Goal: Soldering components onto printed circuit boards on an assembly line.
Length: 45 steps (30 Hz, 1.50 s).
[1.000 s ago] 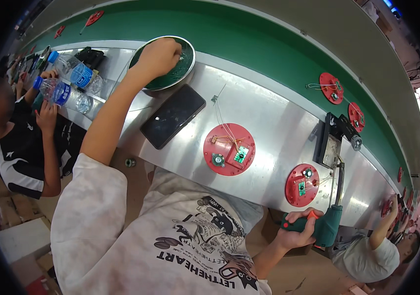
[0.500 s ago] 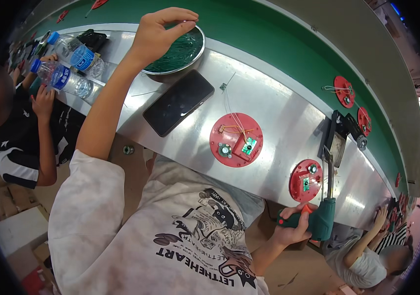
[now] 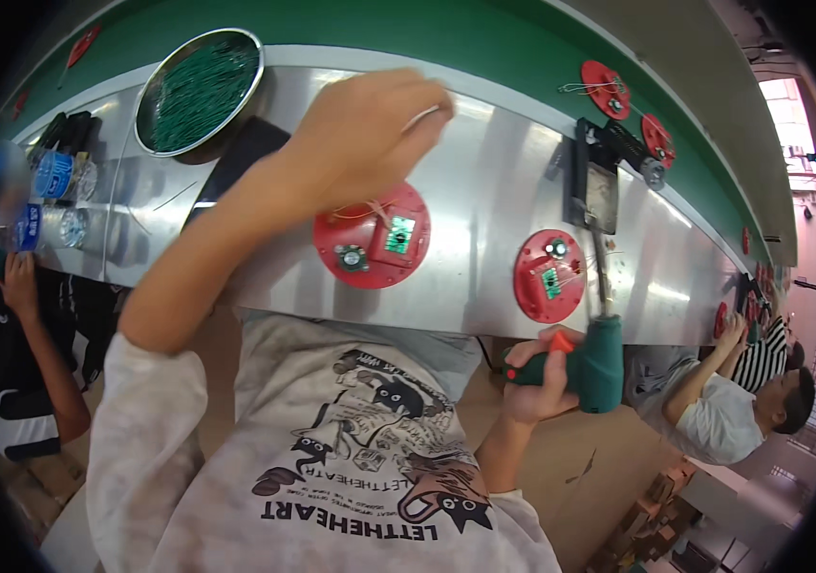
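My left hand [image 3: 360, 138] is above the left red disc [image 3: 398, 263], its thumb and fingers closed together. A thin pale sliver shows between the fingers; what it is I cannot make out. The disc carries a small green circuit board [image 3: 398, 235] and a round component [image 3: 351, 257]; its upper part is hidden by my hand and wrist. Closed round the handle of a green soldering gun [image 3: 603, 368], my right hand [image 3: 544, 382] has its thumb by the orange trigger. The gun's metal barrel points up toward a dark-framed metal tray [image 3: 602, 199]. Beside the barrel lies another red disc [image 3: 529, 277] with a board and wires.
A steel bowl [image 3: 253, 88] of green wires stands at the back left. Partly behind my forearm lies a dark phone [image 3: 236, 162]. Plastic bottles [image 3: 54, 177] stand far left. More red discs [image 3: 605, 91] rest on the green strip. Other people sit left and right.
My view has turned, so the bench appears shifted left and up. My left hand has moved from over the wire bowl to above the left red disc. The soldering gun stays in my right hand.
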Motion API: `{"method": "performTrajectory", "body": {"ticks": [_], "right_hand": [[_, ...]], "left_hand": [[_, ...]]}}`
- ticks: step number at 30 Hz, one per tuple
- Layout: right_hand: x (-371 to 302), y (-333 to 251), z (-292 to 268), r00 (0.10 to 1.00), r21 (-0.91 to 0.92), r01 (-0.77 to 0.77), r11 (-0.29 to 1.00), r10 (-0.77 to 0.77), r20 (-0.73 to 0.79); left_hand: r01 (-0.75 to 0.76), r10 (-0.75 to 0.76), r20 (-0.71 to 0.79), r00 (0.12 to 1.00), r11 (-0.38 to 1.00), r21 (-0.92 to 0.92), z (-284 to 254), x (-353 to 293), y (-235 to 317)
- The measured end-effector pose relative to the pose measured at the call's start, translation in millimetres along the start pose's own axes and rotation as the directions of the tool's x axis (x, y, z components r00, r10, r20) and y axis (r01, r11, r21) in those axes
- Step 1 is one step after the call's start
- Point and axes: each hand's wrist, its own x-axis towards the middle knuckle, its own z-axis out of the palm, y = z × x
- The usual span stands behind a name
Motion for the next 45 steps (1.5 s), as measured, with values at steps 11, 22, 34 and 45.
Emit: {"method": "performTrajectory", "body": {"ticks": [11, 22, 34, 45], "right_hand": [[12, -26, -72, 0.907, 0.027, 0.15, 0.988, -0.127, -0.401], [15, -20, -104, 0.868, -0.025, 0.098, 0.995, -0.097, -0.487], [17, -2, -70, 0.971, 0.145, 0.019, 0.989, 0.017, -0.24], [-24, 0, -19, 0.917, -0.354, -0.141, 0.925, 0.256, 0.305]], "left_hand": [[0.2, -0.25, 0.262, 0.932, 0.958, 0.204, 227, 256, -18], [-0.172, -0.067, 0.485, 0.872, 0.885, 0.432, 267, 277, -39], [-0.052, -0.223, 0.352, 0.909, 0.778, 0.626, 48, 114, -113], [0.062, -0.063, 0.126, 0.99, 0.998, 0.011, -36, -72, 23]]}}
